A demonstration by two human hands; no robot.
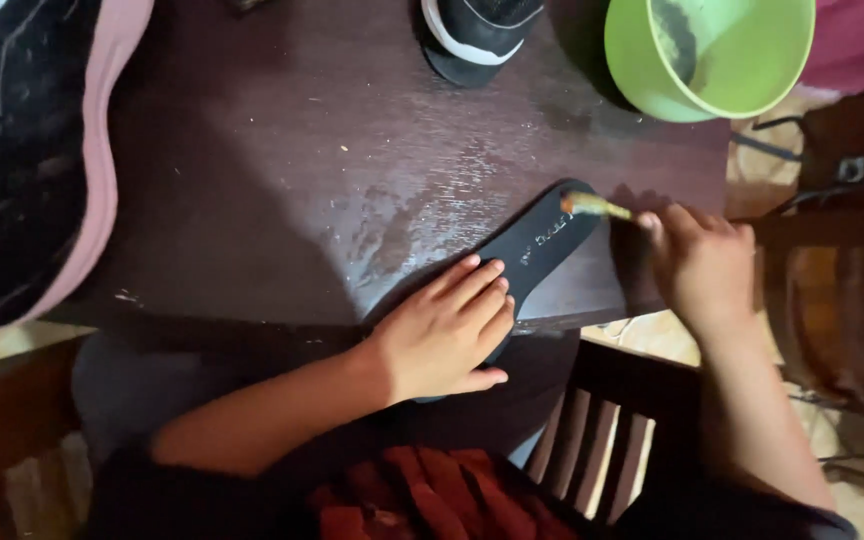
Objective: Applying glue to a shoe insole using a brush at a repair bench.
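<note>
Left hand (449, 335) pressing black insole (542, 240), right hand (697, 262) brushing its far end

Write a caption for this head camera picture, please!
Left hand pins a black insole on the dark table; right hand brushes its tip.

A small pale printed label (548, 238) sits on the flat black shoe insole (537, 245), right of the frame's centre.

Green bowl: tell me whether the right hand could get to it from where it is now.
Probably yes. The right hand holds a small brush at the black insole, and the green bowl sits just beyond it with nothing standing between them on the table.
</note>
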